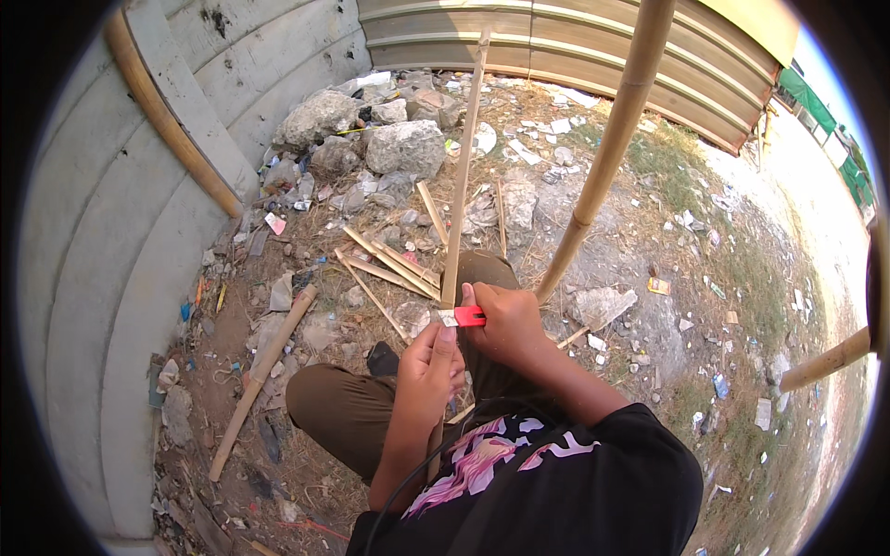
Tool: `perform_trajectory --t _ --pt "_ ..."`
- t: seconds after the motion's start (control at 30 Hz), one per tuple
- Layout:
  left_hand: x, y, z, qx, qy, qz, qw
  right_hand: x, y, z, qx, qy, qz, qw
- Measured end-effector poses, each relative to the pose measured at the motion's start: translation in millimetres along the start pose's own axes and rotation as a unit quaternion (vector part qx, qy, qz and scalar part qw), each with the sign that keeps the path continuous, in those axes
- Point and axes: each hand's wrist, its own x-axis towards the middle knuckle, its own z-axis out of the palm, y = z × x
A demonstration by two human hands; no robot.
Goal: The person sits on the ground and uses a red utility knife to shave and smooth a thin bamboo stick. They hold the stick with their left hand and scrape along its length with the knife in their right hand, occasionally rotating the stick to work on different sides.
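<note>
Strip (464, 171) of pale bamboo, long and narrow, runs from the person's hands out toward the far side of the yard; positions below are taken from it. Concrete wall (102, 296), curved by the lens, well to its left. Ribbed metal fence (593, 44) beyond its far end. Thick bamboo pole (601, 181) slants up to its right, apart from it. Rocks (405, 148) heaped left of its far half, litter among them. Round bamboo piece (264, 382) on the ground, left of its near part. Split pieces (394, 267) lie fanned just left of it, nearer the hands. Right hand (508, 320) is closed round the red handle of a knife (471, 316), just right of the strip. Left hand (431, 366) curled, just below the blade at the strip; cannot tell what it grips. Pale blade touches or nearly touches the strip.
</note>
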Motion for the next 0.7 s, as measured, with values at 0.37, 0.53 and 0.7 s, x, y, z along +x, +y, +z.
perform_trajectory --t 0.37,0.53,0.7 --pt "-24 -29 0 0.031 -0.035 -0.124 0.991 45 82 -7 -0.172 -0.003 0.207 0.963" --pt "-47 -44 -30 0.015 -0.059 -0.191 0.98 21 80 2 -0.175 -0.12 0.2 0.957" --pt "-73 -51 -32 0.054 -0.01 -0.199 0.978 5 80 28 -0.169 -0.175 0.191 0.951"
